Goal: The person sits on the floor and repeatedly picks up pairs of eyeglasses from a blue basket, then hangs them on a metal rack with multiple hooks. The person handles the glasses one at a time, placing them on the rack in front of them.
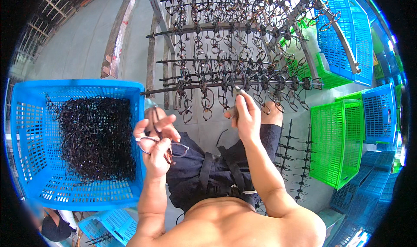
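Note:
My left hand [155, 155] grips a thin eyeglass frame [181, 145], its rims spread to both sides of the fingers. Other dark frame pieces hang from the same hand, partly hidden by it. My right hand [249, 119] is closed around a small hand tool [233, 111], mostly covered by the fingers; its exact kind is unclear. The tool's tip reaches the lowest row of a metal hanging rack [192, 88], where many eyeglass frames [208, 104] dangle from black clips. Left of my left hand, a blue plastic crate [78, 83] holds a tangled heap of dark eyeglass frames [94, 139].
Green crates [327, 142] and blue crates [379, 113] stand at the right. Racks with bare clips [288, 146] lie beside my right leg. Rusty metal posts [117, 41] rise ahead on the left. At lower left are another blue crate [112, 222] and part of another person [55, 227].

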`<state>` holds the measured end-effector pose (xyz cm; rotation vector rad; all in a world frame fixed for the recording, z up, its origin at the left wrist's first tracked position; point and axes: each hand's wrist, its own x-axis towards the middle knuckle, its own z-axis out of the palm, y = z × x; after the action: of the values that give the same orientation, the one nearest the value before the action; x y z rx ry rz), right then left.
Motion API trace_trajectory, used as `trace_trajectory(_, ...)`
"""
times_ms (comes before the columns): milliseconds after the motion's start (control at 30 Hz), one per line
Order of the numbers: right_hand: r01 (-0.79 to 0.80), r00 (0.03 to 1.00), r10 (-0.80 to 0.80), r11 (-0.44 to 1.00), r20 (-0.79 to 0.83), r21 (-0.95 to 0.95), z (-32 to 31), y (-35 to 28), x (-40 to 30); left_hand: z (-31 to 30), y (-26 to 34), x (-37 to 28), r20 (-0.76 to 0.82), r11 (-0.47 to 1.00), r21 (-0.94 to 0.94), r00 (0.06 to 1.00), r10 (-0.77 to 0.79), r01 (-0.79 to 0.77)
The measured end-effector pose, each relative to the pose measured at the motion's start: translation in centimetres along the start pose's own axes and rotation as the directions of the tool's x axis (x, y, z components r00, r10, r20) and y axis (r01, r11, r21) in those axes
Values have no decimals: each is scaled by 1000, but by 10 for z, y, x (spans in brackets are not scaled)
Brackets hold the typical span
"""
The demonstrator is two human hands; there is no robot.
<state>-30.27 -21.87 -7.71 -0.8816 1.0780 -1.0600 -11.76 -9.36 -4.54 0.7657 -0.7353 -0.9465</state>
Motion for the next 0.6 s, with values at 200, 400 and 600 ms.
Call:
trace_trajectory(200,-48,999,46,977,-17,-208,12,-4,15,-20,-8,-19,-78,937,-207,950,-302,281)
trace_trajectory(400,-104,993,115,936,12,-335,12,-22,20,-23,-8,-19,-223,888,-291,878,-424,355)
trace_trajectory(600,-125,987,153,920,45,-373,7,-26,13,-24,-9,-23,-163,922,-182,914,-372,343)
